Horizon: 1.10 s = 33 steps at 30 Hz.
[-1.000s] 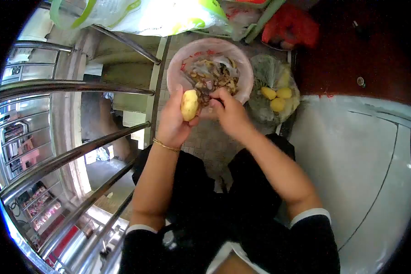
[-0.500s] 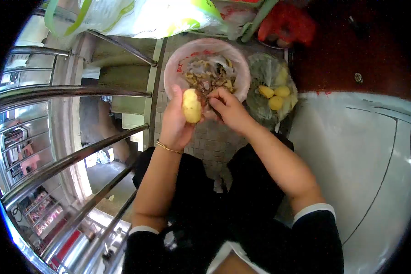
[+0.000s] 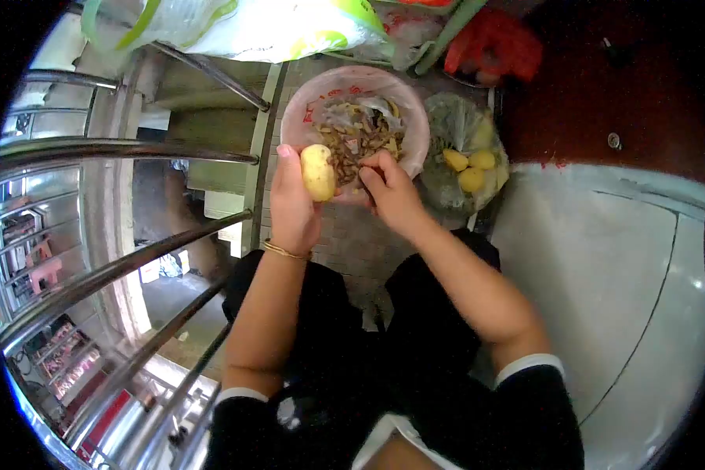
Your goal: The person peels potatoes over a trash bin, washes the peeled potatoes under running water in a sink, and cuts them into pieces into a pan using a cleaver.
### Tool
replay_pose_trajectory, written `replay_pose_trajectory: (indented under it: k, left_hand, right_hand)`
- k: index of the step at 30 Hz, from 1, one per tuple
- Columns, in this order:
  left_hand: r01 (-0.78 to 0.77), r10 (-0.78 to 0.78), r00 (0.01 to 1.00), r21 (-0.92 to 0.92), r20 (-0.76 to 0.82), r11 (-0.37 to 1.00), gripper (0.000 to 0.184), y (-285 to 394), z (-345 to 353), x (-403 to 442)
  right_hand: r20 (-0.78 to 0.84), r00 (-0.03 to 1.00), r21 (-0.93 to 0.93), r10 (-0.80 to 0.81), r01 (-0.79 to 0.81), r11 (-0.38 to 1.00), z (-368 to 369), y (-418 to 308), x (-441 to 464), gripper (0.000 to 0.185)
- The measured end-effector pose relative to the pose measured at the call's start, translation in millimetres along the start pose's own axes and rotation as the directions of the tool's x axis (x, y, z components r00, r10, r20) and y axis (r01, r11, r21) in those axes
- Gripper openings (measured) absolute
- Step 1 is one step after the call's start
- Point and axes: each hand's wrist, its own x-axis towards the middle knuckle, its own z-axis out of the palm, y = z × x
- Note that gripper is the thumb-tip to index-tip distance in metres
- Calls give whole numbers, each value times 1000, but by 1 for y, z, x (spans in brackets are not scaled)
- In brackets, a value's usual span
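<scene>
A mostly peeled, pale yellow potato sits in my left hand, with the fingers wrapped behind it and the thumb up along its side. My right hand is closed to the right of the potato, a small gap away. Whatever its fingers pinch is too small and dark to make out. Both hands are over the near side of a pink bucket lined with a thin bag. Brown and yellow peelings lie inside the bucket.
Several yellow peeled potatoes lie on a clear plastic bag right of the bucket. A red bag is behind it. Metal railings run along the left. A white-and-green bag hangs at the top; a pale panel stands right.
My left hand and the potato have shifted slightly left and up. My right hand is a little farther from the potato, and more of the peelings shows between them.
</scene>
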Motion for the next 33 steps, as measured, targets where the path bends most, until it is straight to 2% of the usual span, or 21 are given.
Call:
replay_pose_trajectory:
  k: [1,3,5,7,9,10,12,13,15,16,18,19,21,22,23,24,27,28,29,32,33]
  left_hand:
    - [77,-77,997,-35,-5,996,45,6,4,-2]
    - [153,-154,988,-59,-14,986,46,2,3,0]
    - [-8,6,1000,-107,-25,994,44,-19,-2,9]
    - [43,-42,999,-86,20,995,42,-15,-9,7]
    - [239,-223,960,-76,169,968,45,-6,-15,7]
    - [257,-244,961,-97,128,962,45,1,-8,2]
    - [277,-259,953,-106,160,955,46,3,-11,7]
    - [303,-277,944,-138,179,943,47,1,-12,6]
    - [334,-313,938,-144,148,931,46,2,-12,6]
    - [366,-352,928,-133,121,921,44,4,-12,5]
    - [330,-324,943,-98,71,939,43,3,-12,4]
    - [298,-296,955,-64,29,952,41,0,-13,5]
    - [241,-232,969,-110,85,964,39,-2,-18,11]
    - [307,-294,946,-90,134,947,39,1,-21,13]
    - [371,-354,918,-68,180,926,40,3,-23,13]
    - [368,-351,919,-71,179,927,40,3,-21,10]
    - [379,-360,906,-52,222,924,39,5,-20,8]
    - [369,-358,921,-50,157,928,41,2,-20,8]
    - [355,-350,932,-45,95,934,43,0,-19,9]
    - [262,-263,964,36,41,964,44,-5,-12,7]
    - [259,-261,964,39,42,965,44,-7,-12,6]
  right_hand:
    - [12,1000,-14,2,-2,1000,2,-1,-4,16]
    - [-78,900,-203,-428,406,891,9,-7,-15,17]
    - [-60,851,-268,-521,489,830,10,-18,-17,17]
    - [-38,797,-345,-603,555,757,9,-18,-18,17]
    - [-35,969,-379,-244,213,901,7,-13,-10,18]
    - [-33,968,-381,-249,218,899,2,-9,-6,18]
    - [33,993,-246,114,-102,964,-6,-9,-1,18]
    - [34,992,-249,120,-108,963,-4,-11,-5,18]
    - [-49,984,-177,-173,161,971,0,-17,-13,17]
    - [-42,984,-177,-173,163,971,1,-16,-15,17]
    - [70,786,-394,-615,588,706,3,-16,-18,16]
    - [65,785,-394,-616,587,707,3,-16,-18,16]
    - [127,687,-579,-716,637,508,-1,-15,-15,18]
    - [130,688,-581,-714,636,508,-3,-14,-11,18]
    - [45,928,-510,-370,340,790,-4,-13,-5,18]
    - [5,999,-407,47,-41,913,-5,-12,-1,18]
    - [58,998,-229,36,-22,973,-8,-12,-3,20]
    - [21,997,-171,-69,72,983,-5,-16,-10,20]
    - [28,997,-177,-71,75,981,0,-17,-14,20]
    - [37,824,-389,-566,533,751,10,-18,-20,18]
    - [35,822,-388,-569,536,750,8,-18,-16,18]
